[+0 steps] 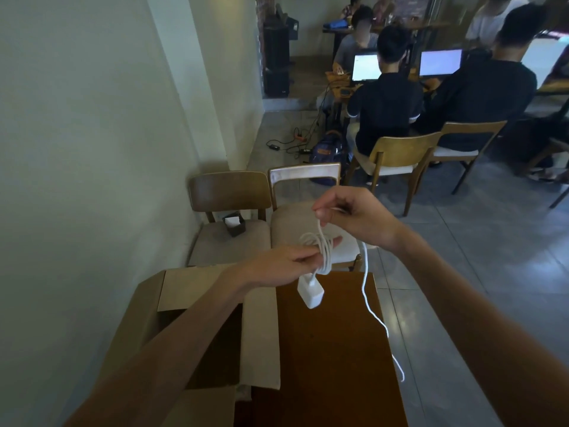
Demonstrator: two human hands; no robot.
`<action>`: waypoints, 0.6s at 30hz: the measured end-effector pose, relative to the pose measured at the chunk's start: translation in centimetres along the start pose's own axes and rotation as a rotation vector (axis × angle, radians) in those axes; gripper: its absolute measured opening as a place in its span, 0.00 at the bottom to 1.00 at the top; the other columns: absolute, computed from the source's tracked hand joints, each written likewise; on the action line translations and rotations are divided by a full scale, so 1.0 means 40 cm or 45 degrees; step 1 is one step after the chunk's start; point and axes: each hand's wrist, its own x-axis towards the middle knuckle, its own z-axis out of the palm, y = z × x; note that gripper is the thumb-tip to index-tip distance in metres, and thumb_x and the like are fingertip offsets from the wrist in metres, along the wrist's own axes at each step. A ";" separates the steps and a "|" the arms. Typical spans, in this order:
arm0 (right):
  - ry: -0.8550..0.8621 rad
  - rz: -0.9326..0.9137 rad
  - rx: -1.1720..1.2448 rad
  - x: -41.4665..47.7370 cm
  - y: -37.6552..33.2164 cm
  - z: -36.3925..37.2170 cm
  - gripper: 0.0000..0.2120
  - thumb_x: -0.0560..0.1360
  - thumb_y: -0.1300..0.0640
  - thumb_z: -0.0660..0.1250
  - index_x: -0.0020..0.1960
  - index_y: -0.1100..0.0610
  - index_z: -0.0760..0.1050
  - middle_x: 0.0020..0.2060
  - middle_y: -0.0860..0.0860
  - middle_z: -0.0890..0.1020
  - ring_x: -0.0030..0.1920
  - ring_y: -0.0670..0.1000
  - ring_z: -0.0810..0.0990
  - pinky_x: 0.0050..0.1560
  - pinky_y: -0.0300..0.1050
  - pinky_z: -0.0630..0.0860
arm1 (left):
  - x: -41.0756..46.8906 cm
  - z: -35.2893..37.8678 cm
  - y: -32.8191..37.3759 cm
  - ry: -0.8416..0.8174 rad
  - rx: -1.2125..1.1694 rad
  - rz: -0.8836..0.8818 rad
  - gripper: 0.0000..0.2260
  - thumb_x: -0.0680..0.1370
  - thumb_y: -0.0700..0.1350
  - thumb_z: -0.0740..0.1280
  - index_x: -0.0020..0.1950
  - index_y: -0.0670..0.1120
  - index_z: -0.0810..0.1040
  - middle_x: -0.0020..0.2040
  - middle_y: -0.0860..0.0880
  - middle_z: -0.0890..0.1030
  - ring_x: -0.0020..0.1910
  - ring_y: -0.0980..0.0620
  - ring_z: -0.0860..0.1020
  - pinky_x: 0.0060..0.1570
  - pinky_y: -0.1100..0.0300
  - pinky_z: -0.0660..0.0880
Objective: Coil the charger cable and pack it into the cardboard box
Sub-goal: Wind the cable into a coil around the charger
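My left hand [284, 263] is held out above the table's far edge, with several loops of the white charger cable [323, 252] wound around its fingers. The white charger plug [310, 293] dangles just below those loops. My right hand [354, 217] is higher and a little to the right, pinching the cable between thumb and fingers. From there the loose tail [371, 312] hangs down past the table's right edge. The open cardboard box [261, 334] sits on the left part of the table, under my left forearm, flaps spread.
The dark wooden table [332, 349] stands against a pale wall on the left. Two chairs [231, 192] stand beyond it, one bearing a small dark holder [234, 224]. Further back, people sit at laptops on wooden chairs [397, 152], with cables and a bag on the tiled floor.
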 end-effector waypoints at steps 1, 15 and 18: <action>0.027 -0.012 0.049 0.000 0.008 0.004 0.04 0.77 0.65 0.72 0.52 0.60 0.81 0.43 0.49 0.84 0.45 0.45 0.84 0.49 0.40 0.80 | -0.006 -0.001 0.007 -0.021 -0.044 0.030 0.21 0.89 0.49 0.54 0.83 0.57 0.59 0.82 0.56 0.65 0.77 0.57 0.66 0.76 0.58 0.62; 0.134 0.470 0.167 -0.039 0.134 0.138 0.07 0.81 0.61 0.67 0.46 0.55 0.81 0.38 0.52 0.84 0.34 0.42 0.80 0.36 0.36 0.75 | 0.015 -0.051 0.027 0.423 -0.343 0.128 0.19 0.86 0.60 0.54 0.74 0.80 0.56 0.73 0.62 0.76 0.73 0.63 0.72 0.75 0.57 0.65; 0.065 0.447 -0.125 -0.044 0.139 0.143 0.06 0.82 0.53 0.65 0.50 0.49 0.81 0.42 0.45 0.84 0.37 0.40 0.81 0.38 0.33 0.74 | 0.039 -0.052 -0.003 0.592 -0.279 0.044 0.20 0.87 0.59 0.54 0.73 0.80 0.54 0.73 0.57 0.76 0.70 0.54 0.75 0.73 0.44 0.70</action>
